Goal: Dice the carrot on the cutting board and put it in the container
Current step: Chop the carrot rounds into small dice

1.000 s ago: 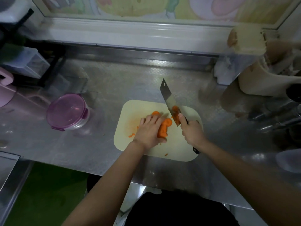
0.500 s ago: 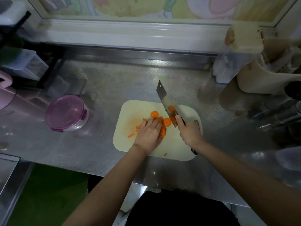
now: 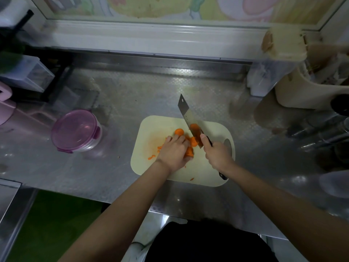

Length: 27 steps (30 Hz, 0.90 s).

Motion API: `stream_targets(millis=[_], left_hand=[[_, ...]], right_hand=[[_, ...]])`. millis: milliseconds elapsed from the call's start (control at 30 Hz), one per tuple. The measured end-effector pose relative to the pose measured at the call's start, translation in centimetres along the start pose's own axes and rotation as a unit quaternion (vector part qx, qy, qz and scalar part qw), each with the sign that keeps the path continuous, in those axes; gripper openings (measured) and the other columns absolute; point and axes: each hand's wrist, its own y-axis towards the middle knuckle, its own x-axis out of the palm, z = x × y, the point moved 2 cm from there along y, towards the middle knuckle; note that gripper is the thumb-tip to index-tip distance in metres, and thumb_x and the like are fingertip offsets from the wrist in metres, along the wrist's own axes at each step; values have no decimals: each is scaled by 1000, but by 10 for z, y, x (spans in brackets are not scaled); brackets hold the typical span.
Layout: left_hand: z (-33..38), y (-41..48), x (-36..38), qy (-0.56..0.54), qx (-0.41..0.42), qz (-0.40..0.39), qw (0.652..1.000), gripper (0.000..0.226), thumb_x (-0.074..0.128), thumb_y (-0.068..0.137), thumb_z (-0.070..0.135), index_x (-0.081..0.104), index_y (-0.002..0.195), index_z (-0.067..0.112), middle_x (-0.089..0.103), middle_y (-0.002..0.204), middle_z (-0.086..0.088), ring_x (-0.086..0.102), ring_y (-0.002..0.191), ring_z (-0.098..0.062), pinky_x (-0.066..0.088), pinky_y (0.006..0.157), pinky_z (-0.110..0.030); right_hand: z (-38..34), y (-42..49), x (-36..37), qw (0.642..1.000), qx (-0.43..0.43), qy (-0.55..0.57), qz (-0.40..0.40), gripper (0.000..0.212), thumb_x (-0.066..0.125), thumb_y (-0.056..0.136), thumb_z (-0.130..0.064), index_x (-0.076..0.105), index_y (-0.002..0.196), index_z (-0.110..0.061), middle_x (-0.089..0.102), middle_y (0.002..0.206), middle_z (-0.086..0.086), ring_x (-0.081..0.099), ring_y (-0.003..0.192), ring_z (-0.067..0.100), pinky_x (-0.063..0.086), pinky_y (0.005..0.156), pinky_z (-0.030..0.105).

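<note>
Carrot (image 3: pixel 189 151) points away in left hand (image 3: pixel 173 154); right hand (image 3: pixel 217 156) grips knife (image 3: pixel 186 114).

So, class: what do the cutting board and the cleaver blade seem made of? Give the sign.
The cutting board is likely plastic: matte cream, stained orange. The cleaver blade is probably steel: grey sheen, hanging hole near its corner.

Free: table (image 3: pixel 141 95) at 12 o'clock from cutting board (image 3: pixel 156 125).
Obstacles: container (image 3: pixel 75 129) at 9 o'clock, beige tub (image 3: pixel 298 93) at 2.
</note>
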Motion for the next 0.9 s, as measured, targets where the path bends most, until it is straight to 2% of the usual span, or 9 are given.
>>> stream_targets(millis=[167,333,433,533,633,700,800,900], left_hand=[[0,2,1,0,10,21,1000,33,39,96,35,54,118,15,54,123,-3,38,121,-21,29,95,-32],[-4,0,4,-26,6,32,999,28,38,98,32,55,115,18,56,124,0,36,122,-18,25,95,-29],[-8,-7,-4,-101,-32,93,990,25,43,97,33,59,112,22,60,118,3,41,111,-17,23,88,-28],[-23,-23,-14,-199,-111,198,954,21,52,93,30,65,105,20,67,102,1,48,95,-21,26,80,-27],[-47,-51,-14,-221,-170,301,912,24,52,88,34,67,96,17,68,92,0,49,87,-18,32,77,-29],[-62,-70,-12,-231,-205,326,894,26,50,89,34,67,96,15,69,93,0,53,84,-21,36,77,-31],[-78,-94,-13,-236,-254,361,866,15,60,89,21,68,96,10,69,92,-4,58,83,-26,33,81,-22],[-82,-109,-13,-253,-278,367,851,13,62,88,12,68,99,7,68,94,-6,59,86,-25,35,84,-23]], right_hand=[[0,1,1,1000,14,21,-5,60,36,97,-50,38,46,-19,38,42,-5,36,45,12,26,48,26],[-1,-2,0,999,18,34,-7,61,36,96,-50,37,44,-21,37,36,-7,37,43,11,28,48,26],[-3,-3,1,999,19,40,-1,64,37,95,-53,34,40,-21,35,36,-7,36,42,13,27,48,27],[-9,-7,5,997,14,63,-30,66,37,95,-55,29,40,-20,30,34,-7,32,36,8,23,44,24],[-17,-18,13,994,13,80,-80,60,37,94,-55,29,46,-22,29,33,-8,29,28,5,22,34,19],[-22,-27,22,990,12,89,-109,55,38,95,-53,32,51,-21,30,33,-8,29,26,4,22,31,17],[-26,-40,45,981,16,107,-158,47,40,97,-47,36,58,-20,30,33,-8,28,27,4,21,30,15],[-29,-49,69,981,-26,61,-182,47,39,98,-44,39,57,-21,38,31,-8,37,31,4,24,35,11]])
